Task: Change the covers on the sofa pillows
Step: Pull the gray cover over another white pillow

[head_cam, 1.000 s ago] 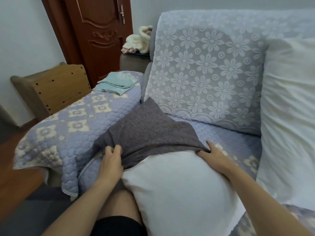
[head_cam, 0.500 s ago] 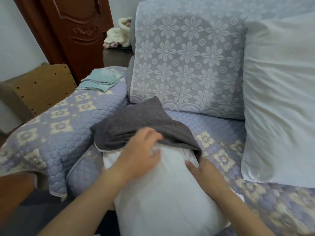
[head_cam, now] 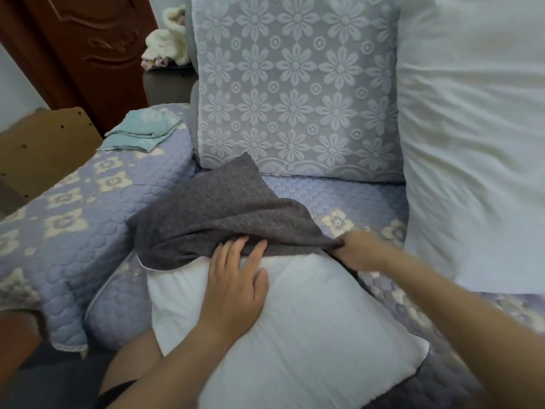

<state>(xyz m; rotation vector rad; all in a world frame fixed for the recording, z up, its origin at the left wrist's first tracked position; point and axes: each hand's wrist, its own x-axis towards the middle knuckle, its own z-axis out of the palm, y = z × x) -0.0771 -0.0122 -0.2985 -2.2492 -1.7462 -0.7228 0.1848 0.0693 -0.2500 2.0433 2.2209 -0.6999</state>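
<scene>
Pillow lies at the sofa seat's front edge, across your lap, its far end still inside the grey cover bunched toward the armrest. Your left hand rests flat on the white pillow, fingers straight, tips touching the cover's hem. Your right hand pinches the cover's right corner, just beside a second bare pillow leaning on the backrest.

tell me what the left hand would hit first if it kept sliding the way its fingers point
Probably the grey cover: the left hand lies flat on the white pillow, its fingertips already at the cover's bunched edge.
</scene>
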